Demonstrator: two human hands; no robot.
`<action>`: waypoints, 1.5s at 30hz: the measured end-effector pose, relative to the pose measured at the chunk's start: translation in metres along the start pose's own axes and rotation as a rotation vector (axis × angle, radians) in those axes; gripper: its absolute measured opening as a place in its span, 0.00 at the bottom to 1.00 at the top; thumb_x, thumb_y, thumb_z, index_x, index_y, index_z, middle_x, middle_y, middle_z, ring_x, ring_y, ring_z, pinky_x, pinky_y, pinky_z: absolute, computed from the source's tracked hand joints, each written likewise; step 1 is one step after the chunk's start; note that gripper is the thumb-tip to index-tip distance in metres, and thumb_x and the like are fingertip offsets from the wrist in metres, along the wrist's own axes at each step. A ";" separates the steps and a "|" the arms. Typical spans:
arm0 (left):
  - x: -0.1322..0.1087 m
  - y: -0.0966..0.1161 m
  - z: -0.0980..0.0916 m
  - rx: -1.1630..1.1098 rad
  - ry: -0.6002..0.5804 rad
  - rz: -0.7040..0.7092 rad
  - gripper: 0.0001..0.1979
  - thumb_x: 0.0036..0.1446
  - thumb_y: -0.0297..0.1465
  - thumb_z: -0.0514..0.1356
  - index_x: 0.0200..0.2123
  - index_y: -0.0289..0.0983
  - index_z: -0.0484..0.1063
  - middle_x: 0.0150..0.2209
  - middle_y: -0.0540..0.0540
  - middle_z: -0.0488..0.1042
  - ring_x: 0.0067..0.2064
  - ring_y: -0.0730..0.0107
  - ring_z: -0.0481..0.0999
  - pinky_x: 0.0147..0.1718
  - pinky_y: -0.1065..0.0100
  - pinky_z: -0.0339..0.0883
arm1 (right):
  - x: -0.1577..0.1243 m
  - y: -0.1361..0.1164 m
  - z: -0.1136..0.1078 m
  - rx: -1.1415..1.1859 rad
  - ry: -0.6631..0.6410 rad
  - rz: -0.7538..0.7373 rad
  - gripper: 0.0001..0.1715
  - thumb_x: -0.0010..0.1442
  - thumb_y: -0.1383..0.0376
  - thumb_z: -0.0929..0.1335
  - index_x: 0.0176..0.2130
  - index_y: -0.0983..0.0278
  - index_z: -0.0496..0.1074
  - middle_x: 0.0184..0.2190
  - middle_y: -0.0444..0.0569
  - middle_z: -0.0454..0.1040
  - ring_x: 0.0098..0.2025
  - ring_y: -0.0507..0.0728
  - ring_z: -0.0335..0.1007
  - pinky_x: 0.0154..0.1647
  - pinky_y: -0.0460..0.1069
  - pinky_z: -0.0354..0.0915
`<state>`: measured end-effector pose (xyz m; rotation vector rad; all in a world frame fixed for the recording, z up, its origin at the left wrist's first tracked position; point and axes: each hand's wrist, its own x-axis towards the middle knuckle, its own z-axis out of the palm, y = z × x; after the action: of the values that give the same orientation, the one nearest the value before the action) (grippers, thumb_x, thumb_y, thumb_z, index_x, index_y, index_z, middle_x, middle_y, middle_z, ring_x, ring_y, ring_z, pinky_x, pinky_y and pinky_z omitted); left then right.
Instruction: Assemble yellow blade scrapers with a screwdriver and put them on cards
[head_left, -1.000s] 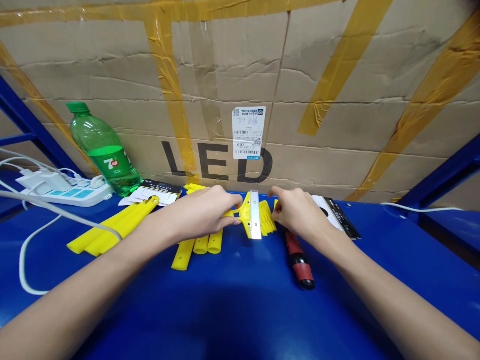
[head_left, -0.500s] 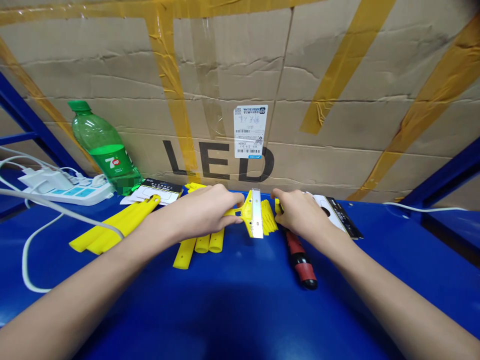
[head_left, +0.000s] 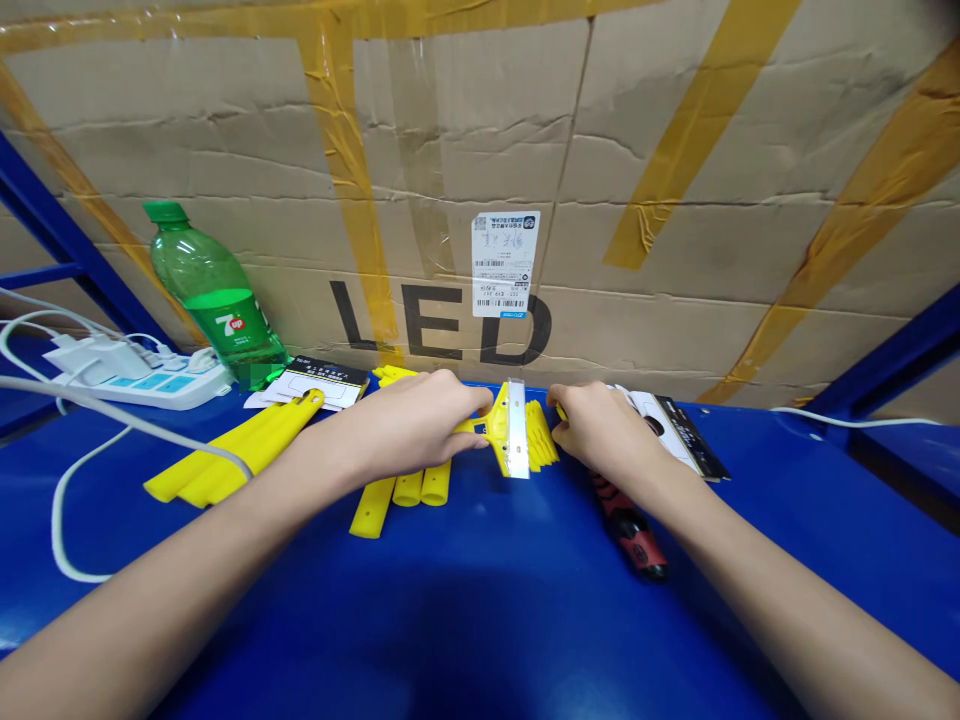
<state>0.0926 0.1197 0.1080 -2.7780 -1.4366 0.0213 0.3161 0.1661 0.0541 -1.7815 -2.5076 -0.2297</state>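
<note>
My left hand (head_left: 431, 420) is closed around the yellow handle of a scraper (head_left: 496, 430). A flat silvery blade (head_left: 517, 430) stands upright along its wide end, facing right. My right hand (head_left: 600, 425) is bent closed at the right, apart from the blade. A small yellow piece (head_left: 561, 411) shows at its fingertips, mostly hidden by the fingers. Between blade and right hand lies a row of small yellow pieces (head_left: 541, 437). Under my right hand and wrist, a red and black tool handle (head_left: 636, 540) points toward me; its far end is hidden.
Yellow tubular handles (head_left: 409, 488) lie below my left hand, more yellow handles (head_left: 232, 455) at left. Printed cards (head_left: 319, 380) lie behind them, another card stack (head_left: 679, 435) at right. A green bottle (head_left: 217, 300), power strip (head_left: 150, 380) and white cable (head_left: 56, 500) are left. A cardboard box (head_left: 480, 150) stands behind.
The red and black handle has swung to the right and turned, so a mark on it now shows. My left hand keeps the scraper in nearly the same place.
</note>
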 end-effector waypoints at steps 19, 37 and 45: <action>-0.001 0.001 0.001 0.000 0.025 0.013 0.14 0.66 0.41 0.57 0.44 0.37 0.75 0.36 0.40 0.79 0.35 0.55 0.79 0.29 0.63 0.65 | 0.002 0.022 -0.025 0.613 0.115 0.253 0.15 0.50 0.66 0.73 0.41 0.64 0.82 0.29 0.49 0.82 0.32 0.60 0.79 0.37 0.52 0.70; 0.000 -0.004 0.004 -0.011 -0.010 -0.013 0.17 0.66 0.42 0.56 0.47 0.38 0.75 0.39 0.38 0.80 0.37 0.52 0.80 0.29 0.61 0.64 | 0.002 0.023 -0.010 1.456 -0.054 0.386 0.09 0.38 0.69 0.63 0.26 0.61 0.61 0.27 0.49 0.72 0.27 0.55 0.70 0.29 0.50 0.71; 0.000 -0.004 0.003 -0.009 -0.001 -0.010 0.17 0.66 0.42 0.56 0.48 0.38 0.75 0.39 0.38 0.81 0.36 0.55 0.80 0.29 0.63 0.65 | -0.005 0.017 -0.015 1.540 -0.195 0.338 0.09 0.42 0.69 0.63 0.29 0.61 0.59 0.31 0.54 0.77 0.33 0.61 0.79 0.39 0.56 0.76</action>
<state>0.0893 0.1225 0.1052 -2.7778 -1.4550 0.0158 0.3332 0.1649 0.0699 -1.3269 -1.3816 1.4560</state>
